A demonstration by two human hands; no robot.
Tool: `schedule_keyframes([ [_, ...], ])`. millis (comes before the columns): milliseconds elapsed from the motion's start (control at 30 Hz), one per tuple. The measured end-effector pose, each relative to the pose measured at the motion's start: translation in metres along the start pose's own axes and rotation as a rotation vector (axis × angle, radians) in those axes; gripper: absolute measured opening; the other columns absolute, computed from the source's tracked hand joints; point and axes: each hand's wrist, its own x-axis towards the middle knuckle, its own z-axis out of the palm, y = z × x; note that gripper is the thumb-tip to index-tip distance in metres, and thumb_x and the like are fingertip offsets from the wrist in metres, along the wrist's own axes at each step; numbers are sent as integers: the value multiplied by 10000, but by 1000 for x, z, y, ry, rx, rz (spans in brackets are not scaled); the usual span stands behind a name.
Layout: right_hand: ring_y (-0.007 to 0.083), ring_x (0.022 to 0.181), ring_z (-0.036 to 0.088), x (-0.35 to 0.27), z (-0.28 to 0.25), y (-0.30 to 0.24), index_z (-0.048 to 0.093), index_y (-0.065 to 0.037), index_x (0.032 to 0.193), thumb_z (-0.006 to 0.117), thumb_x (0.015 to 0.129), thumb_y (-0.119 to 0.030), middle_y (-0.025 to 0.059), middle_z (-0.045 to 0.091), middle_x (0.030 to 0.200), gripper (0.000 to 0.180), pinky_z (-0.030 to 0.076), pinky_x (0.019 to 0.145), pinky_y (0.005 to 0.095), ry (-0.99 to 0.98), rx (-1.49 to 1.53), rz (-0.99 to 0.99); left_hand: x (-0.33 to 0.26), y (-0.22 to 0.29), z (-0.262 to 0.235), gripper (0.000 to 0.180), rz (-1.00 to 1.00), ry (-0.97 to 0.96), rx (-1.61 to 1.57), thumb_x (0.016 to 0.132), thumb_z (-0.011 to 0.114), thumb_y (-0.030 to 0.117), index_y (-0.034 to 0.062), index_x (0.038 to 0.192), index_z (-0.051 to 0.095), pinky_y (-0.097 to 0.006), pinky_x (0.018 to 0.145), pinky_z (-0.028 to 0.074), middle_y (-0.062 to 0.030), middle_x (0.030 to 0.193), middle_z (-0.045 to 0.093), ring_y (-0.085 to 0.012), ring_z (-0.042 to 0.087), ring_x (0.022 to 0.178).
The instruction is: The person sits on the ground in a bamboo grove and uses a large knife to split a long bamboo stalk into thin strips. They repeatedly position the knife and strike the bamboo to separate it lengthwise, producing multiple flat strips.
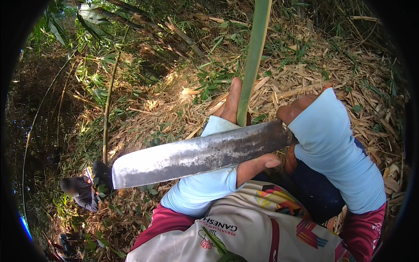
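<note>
My left hand (230, 102) is closed around a green bamboo stalk (254, 52) that rises straight up out of the picture. A broad, worn steel machete blade (196, 156) lies across the front of that hand, its blunt tip pointing left. Below the blade the left thumb sticks out. My right hand (293, 112) grips the machete's handle at the blade's right end; the handle itself is hidden by the hand and its pale blue sleeve (336, 148). The blade's edge meets the stalk just beneath my left fingers.
Dry bamboo leaves and husks (314, 65) cover the sloping ground. A thin green stem (107, 109) stands at the left among green undergrowth. Another person (80, 191) in dark clothes crouches at the lower left, downhill. My knees and patterned shirt fill the bottom.
</note>
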Motion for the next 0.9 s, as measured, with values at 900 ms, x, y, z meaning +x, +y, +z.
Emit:
schedule_keyframes([
  [900,191,576,573,-1,1,-2,664,-157,902,579,909,-255,9,533,654,130,403,515,383,79,-77,43,1,8,-3,1141,82,-86,135,786,795,487,-130,1502,155,-390,939,479,-320,1395,468,-374,600,1149],
])
